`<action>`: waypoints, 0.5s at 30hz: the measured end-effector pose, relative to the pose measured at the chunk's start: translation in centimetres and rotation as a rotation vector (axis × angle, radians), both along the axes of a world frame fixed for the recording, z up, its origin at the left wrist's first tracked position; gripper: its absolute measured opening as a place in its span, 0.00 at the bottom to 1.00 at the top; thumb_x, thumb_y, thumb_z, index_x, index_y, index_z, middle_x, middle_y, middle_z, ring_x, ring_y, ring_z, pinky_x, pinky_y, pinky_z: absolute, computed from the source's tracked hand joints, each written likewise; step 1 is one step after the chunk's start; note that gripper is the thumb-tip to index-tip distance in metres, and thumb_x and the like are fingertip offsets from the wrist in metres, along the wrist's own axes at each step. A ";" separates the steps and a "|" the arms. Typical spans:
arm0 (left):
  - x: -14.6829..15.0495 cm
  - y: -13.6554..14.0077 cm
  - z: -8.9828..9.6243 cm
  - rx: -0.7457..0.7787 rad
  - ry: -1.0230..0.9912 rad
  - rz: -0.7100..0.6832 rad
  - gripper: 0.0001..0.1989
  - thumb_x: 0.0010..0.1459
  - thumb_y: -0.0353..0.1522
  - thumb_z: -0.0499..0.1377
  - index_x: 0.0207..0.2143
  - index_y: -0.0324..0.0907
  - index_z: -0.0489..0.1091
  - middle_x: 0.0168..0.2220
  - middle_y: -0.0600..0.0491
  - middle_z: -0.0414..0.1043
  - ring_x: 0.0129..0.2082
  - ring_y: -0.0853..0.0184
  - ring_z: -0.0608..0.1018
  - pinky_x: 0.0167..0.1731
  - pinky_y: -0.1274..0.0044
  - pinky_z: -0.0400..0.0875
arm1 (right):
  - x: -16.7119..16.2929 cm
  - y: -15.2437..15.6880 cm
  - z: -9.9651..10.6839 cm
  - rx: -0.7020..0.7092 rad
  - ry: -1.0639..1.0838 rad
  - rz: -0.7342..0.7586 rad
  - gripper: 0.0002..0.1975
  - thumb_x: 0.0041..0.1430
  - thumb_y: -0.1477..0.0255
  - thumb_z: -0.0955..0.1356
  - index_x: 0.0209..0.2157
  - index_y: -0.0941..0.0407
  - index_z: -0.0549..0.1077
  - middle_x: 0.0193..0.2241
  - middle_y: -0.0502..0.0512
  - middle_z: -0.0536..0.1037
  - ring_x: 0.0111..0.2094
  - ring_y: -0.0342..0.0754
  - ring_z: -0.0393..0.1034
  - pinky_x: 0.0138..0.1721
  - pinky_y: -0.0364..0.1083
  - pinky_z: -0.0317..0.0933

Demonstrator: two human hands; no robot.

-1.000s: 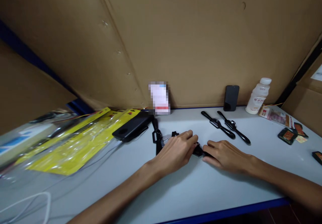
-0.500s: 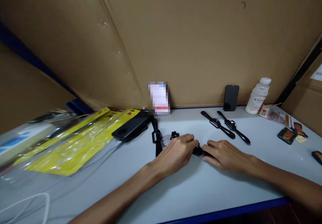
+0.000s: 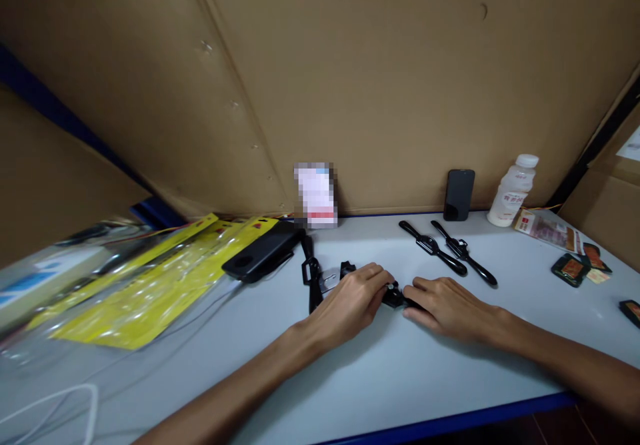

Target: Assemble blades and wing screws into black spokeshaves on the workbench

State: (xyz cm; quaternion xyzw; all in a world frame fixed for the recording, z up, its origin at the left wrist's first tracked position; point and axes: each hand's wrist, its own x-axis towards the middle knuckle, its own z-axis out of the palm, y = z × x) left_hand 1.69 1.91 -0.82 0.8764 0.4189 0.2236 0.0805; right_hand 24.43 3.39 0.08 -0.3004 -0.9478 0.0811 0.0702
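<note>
Head view: a grey table (image 3: 400, 378) against a cardboard wall (image 3: 375, 98), with two bare hands at work near its middle.
Black tool (image 3: 393, 297): low over the table between the two hands, its middle showing in the gap and its ends mostly covered.
Right hand (image 3: 445, 308): fingers curled and grasping one handle of the black tool, the thumb on the near side.
Left hand (image 3: 357, 298): fingers bent over the tool's other side, fingertips by a small shiny screw (image 3: 391, 286); whether they pinch it I cannot tell.
Beside the left hand: a small black part (image 3: 347, 268) just beyond the knuckles, a thin flat piece (image 3: 329, 282), and another tool (image 3: 313, 272) lying lengthwise away from the person.
Beyond the right hand: a pair of similar tools (image 3: 433, 248), slanted side by side.
Along the wall: a lit phone (image 3: 317, 195), blurred out; a dark phone (image 3: 459, 195); a bottle (image 3: 513, 192), upright.
Far left: yellow packaging (image 3: 150, 298) under clear plastic, next to a flat black device (image 3: 265, 252).
Far right: a printed packet (image 3: 550, 230) near small dark packs (image 3: 571, 270).
</note>
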 end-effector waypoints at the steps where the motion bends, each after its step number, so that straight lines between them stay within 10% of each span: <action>1: 0.0 0.0 -0.1 0.016 0.004 -0.002 0.14 0.65 0.23 0.49 0.41 0.39 0.74 0.36 0.49 0.72 0.35 0.65 0.75 0.35 0.73 0.73 | 0.0 0.0 0.0 0.000 0.001 0.002 0.11 0.70 0.67 0.62 0.41 0.57 0.73 0.34 0.55 0.74 0.27 0.45 0.65 0.30 0.47 0.54; 15: 0.7 -0.1 -0.2 0.053 0.012 0.038 0.07 0.66 0.30 0.56 0.44 0.39 0.73 0.37 0.49 0.72 0.38 0.63 0.76 0.39 0.70 0.74 | -0.1 0.0 -0.1 0.009 -0.012 -0.001 0.11 0.70 0.66 0.63 0.43 0.57 0.73 0.35 0.55 0.75 0.28 0.45 0.66 0.30 0.46 0.54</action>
